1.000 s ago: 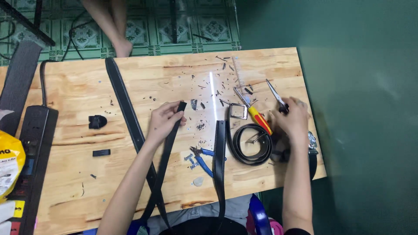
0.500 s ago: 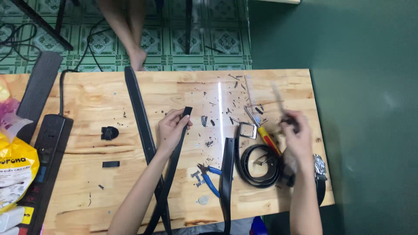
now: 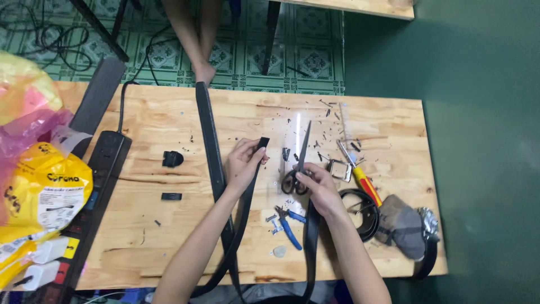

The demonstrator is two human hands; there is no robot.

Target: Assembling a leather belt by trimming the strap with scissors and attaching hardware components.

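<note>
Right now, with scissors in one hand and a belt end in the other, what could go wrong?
1. The right hand holds the scissors close to the left hand, which pinches the belt end; fingers might get nicked.
2. Blue pliers and loose screws lie under the right forearm and could be swept off the table.

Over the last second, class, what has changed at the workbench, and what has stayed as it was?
The right hand left the table's right side, moved toward the middle and now holds the scissors. The left hand still grips the black belt end. The blue pliers and coiled belt lie unmoved.
</note>
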